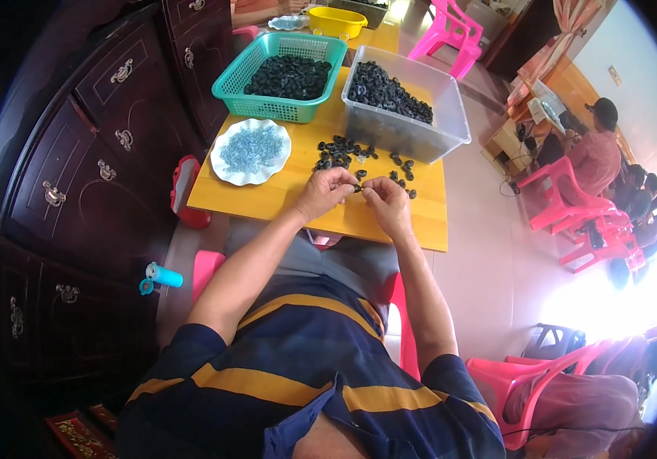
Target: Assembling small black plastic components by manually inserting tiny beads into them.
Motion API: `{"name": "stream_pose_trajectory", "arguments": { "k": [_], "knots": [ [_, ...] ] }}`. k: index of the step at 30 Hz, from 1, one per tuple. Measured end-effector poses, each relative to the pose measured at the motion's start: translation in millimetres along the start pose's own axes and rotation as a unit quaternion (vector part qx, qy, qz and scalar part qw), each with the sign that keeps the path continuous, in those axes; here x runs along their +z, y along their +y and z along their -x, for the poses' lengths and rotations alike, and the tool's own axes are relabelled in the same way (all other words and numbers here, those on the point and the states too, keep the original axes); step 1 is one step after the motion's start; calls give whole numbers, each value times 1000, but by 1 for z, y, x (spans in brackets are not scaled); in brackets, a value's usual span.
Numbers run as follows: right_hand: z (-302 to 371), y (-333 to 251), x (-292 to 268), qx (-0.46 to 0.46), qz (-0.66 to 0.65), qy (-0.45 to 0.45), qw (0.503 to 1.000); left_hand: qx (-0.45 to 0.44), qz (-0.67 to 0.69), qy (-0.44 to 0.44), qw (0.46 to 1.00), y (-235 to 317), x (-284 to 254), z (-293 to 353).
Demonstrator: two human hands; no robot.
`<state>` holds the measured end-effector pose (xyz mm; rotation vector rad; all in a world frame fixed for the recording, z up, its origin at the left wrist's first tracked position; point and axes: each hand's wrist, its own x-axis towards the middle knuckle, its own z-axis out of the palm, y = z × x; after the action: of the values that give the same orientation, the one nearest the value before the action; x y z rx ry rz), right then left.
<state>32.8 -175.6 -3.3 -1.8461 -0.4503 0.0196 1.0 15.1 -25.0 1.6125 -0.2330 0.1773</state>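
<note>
Our striped shirt (298, 367) nearest. Our left hand (327, 191) and right hand (387, 200) meet over yellow worktop (282, 195), fingertips pinching small black ring (358, 187) between them. Loose black rings (344, 153) just beyond; white plate (251, 151) left; teal basket (282, 73), clear bin (405, 103) farther.

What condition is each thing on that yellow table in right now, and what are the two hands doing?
Left hand: fingers pinched on a small black ring.
Right hand: fingertips pinched at the same spot.
Loose black rings: scattered on the table.
Teal basket: partly filled with black rings.
Clear plastic bin: open, holding black rings.
White plate: piled with pale blue pieces.
Yellow bowl: upright; contents not visible.
</note>
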Motion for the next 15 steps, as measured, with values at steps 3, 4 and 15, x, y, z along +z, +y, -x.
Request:
{"name": "stream_pose_trajectory", "arguments": {
  "k": [3,4,15],
  "knots": [
    [2,5,1,-20,22,3,1000,-2,-18,-9,1000,-2,-1,-1],
    [2,7,2,-35,34,9,999,-2,-18,-10,1000,-3,-2,-2],
    [5,4,6,-62,130,14,989,47,-132,2,990,-6,0,0]
  ]
}}
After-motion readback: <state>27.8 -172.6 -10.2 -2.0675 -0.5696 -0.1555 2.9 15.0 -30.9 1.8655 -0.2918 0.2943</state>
